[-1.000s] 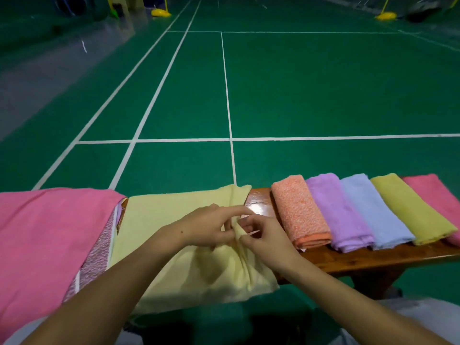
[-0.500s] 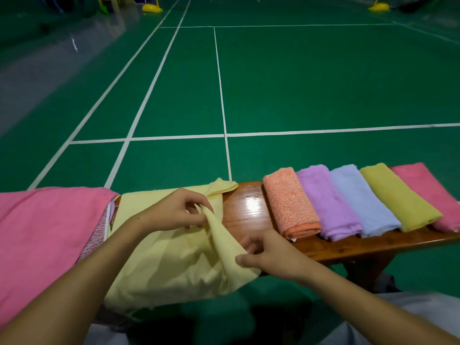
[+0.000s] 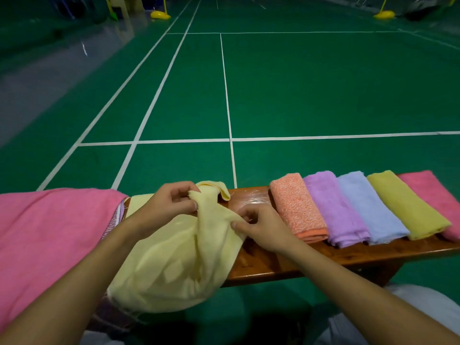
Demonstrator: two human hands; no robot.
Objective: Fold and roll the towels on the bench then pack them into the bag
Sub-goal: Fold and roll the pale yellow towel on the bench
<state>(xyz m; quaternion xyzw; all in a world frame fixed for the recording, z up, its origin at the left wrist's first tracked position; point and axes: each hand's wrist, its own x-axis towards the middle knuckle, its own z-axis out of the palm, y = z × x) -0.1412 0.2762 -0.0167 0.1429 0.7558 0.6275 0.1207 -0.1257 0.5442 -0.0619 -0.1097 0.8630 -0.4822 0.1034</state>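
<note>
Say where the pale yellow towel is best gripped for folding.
Probably at its right edge. The pale yellow towel lies bunched, draped over the bench. Both hands already pinch it there from above: the left hand near the far corner, the right hand nearer. Lifting should spread it.

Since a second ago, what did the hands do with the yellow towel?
The hands were close together on the pale yellow towel; then they moved apart. The left hand has lifted an edge up and away from the body, and the right hand pinches another edge nearer the body, stretching the cloth between them. The five folded towels and the pink cloth stayed put on the bench.
</note>
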